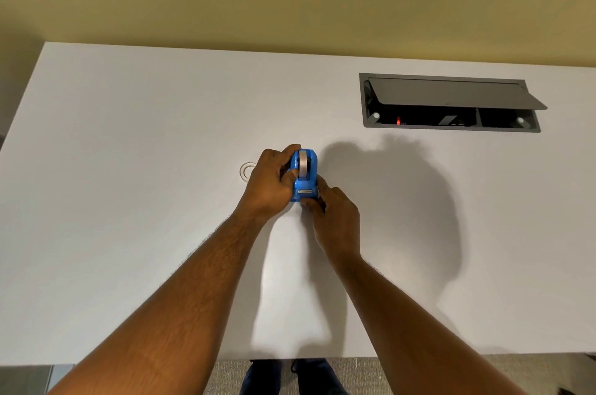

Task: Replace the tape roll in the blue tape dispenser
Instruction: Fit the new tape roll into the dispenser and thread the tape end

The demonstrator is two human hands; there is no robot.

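White table (129, 169): blue tape dispenser (304, 180), clear tape ring (247, 171) beside.

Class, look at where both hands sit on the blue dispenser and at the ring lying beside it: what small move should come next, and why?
Probably pull the tape's loose end toward the cutter. A roll already sits in the blue dispenser, the left hand steadies its side, the right hand pinches at the cutter end, and a clear ring lies apart on the table. Whether tape has reached the blade cannot be told.

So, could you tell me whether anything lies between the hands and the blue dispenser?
Nothing visible does: the left hand and right hand both already grip the blue dispenser. A clear ring lies aside, left of them.
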